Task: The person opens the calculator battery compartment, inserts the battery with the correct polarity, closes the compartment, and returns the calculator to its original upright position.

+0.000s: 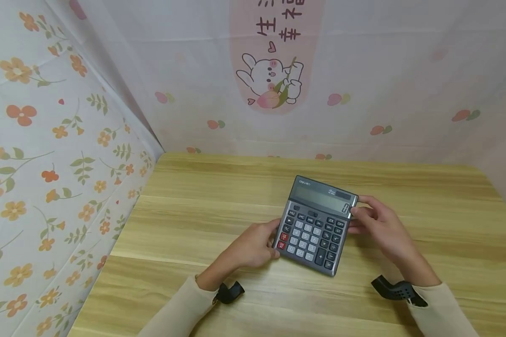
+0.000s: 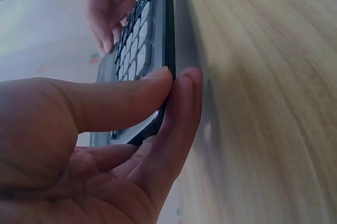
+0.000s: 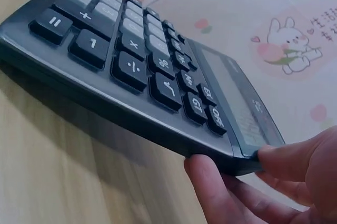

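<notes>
A dark grey desktop calculator (image 1: 314,224) with grey, black and red keys is held between both hands, its screen at the far end reading 0. My left hand (image 1: 255,244) pinches its left edge near the red keys; in the left wrist view the thumb (image 2: 121,103) lies on top and fingers curl beneath. At the upper right corner, beside the screen, my right hand (image 1: 381,224) grips with thumb above and fingers under the edge. The right wrist view shows the calculator (image 3: 131,71) tilted, with a gap and shadow between its near side and the table.
The wood-grain table (image 1: 185,206) spreads out on all sides of the calculator. A white cloth with a rabbit print (image 1: 270,79) hangs behind it, and a flowered cloth (image 1: 46,164) hangs on the left. Black straps (image 1: 398,290) circle both wrists.
</notes>
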Motion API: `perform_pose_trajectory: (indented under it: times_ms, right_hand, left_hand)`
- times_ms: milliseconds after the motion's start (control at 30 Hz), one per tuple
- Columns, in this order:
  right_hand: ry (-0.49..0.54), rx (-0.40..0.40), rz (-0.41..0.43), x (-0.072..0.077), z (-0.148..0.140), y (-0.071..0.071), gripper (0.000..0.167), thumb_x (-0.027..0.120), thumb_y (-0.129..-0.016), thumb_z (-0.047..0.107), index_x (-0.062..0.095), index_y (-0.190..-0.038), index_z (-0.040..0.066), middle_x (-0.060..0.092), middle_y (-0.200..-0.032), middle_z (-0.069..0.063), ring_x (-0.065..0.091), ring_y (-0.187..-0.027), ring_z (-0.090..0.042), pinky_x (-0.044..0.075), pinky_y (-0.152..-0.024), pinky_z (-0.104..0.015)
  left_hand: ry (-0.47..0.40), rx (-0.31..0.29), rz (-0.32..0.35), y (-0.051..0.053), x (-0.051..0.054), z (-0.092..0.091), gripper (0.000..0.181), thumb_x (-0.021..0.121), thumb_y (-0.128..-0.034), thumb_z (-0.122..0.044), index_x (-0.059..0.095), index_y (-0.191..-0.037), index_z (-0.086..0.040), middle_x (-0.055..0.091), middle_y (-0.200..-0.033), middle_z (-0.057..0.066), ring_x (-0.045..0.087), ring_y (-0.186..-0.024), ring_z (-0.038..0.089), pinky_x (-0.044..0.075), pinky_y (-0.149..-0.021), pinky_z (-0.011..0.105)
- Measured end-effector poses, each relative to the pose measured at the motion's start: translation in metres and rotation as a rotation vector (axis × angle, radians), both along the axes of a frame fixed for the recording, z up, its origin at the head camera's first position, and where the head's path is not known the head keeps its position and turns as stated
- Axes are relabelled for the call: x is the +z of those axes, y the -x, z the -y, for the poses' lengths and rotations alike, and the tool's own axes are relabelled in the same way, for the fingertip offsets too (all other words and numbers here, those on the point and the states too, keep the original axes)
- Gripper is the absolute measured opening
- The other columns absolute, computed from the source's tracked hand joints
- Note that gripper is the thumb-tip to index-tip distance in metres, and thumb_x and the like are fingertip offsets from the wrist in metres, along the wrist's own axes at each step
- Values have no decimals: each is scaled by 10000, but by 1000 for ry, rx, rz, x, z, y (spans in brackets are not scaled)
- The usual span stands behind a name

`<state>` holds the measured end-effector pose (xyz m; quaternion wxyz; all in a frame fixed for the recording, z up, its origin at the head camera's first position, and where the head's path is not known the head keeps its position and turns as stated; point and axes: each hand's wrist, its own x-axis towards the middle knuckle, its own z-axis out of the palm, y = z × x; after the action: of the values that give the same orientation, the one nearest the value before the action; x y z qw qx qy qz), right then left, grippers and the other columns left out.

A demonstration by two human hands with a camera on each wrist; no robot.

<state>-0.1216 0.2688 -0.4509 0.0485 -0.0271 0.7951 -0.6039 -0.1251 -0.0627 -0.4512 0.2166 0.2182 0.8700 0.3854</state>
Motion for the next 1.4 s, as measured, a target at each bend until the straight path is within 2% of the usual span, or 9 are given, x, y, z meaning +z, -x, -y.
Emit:
perform_pose_trajectory:
  times_ms: [100, 233, 400, 600, 767, 1000, 1200, 1267, 1400]
  right_hand:
    - [-26, -13, 44, 1, 4, 0, 448, 574, -1153, 81, 484, -1561, -80, 675, -1317, -363, 786, -966, -155, 655, -843, -388]
    - [-52, -2, 89, 2, 6, -1, 522, 593, -1140, 92, 454, -1616, -68, 576, -1451, -354, 766, -1031, -137, 640, -893, -360]
    - [-75, 20, 114, 4, 9, -2, 597, 593, -1131, 101, 388, -1669, -58, 513, -1499, -319, 750, -1107, -185, 624, -927, -321]
    - [-158, 39, 143, 3, 11, -3, 678, 624, -1127, 195, 342, -1702, -26, 501, -1607, -287, 757, -1152, -282, 548, -927, -197]
    - [-130, 65, 131, 0, 13, -3, 678, 632, -1128, 178, 340, -1704, -25, 465, -1646, -284, 741, -1200, -306, 544, -932, -183]
    - [-95, 78, 114, -3, 17, -2, 663, 616, -1129, 125, 330, -1709, -23, 413, -1681, -298, 574, -1410, -487, 578, -960, -227]
    - [-123, 97, 103, -5, 17, -3, 710, 654, -1102, 98, 316, -1717, -9, 408, -1700, -276, 564, -1428, -469, 473, -975, -119]
    - [-134, 108, 87, -5, 16, -4, 722, 666, -1094, 95, 318, -1719, -1, 404, -1705, -269, 558, -1434, -467, 477, -1026, -172]
    - [-155, 125, 67, -5, 17, -4, 749, 686, -1079, 95, 317, -1728, 31, 419, -1692, -279, 517, -1470, -498, 455, -1178, -514]
  left_hand:
    - [32, 2, -45, -1, -1, 0, 802, 901, -862, 23, 552, -1583, -15, 727, -1042, 8, 640, -862, 91, 557, -835, 291]
    - [75, 12, -96, -4, -1, -2, 714, 937, -821, 11, 630, -1464, -37, 699, -1062, -8, 622, -948, 121, 551, -888, 317]
    - [137, 35, -145, -7, -1, -4, 656, 972, -777, 2, 661, -1354, -25, 700, -1070, 19, 629, -950, 143, 560, -859, 329]
    - [222, 46, -199, -9, -2, -6, 650, 1018, -763, -103, 681, -1300, 40, 691, -1071, 74, 636, -914, 179, 578, -819, 343]
    - [244, 51, -183, -11, -5, -7, 695, 1032, -763, -172, 680, -1320, 49, 656, -1073, 68, 613, -891, 186, 574, -808, 346]
    - [264, 67, -171, -11, -6, -10, 737, 1026, -788, -225, 656, -1355, 66, 645, -1124, 99, 625, -887, 210, 593, -820, 370]
    - [280, 74, -194, -11, -5, -11, 721, 1028, -793, -251, 671, -1341, 54, 656, -1153, 113, 653, -916, 239, 602, -843, 392]
    - [281, 76, -201, -11, -5, -11, 710, 1027, -794, -258, 681, -1335, 44, 661, -1155, 113, 659, -918, 247, 602, -843, 397]
    - [289, 75, -221, -9, -5, -12, 679, 1018, -810, -283, 694, -1315, 36, 658, -1129, 105, 670, -897, 265, 604, -831, 402]
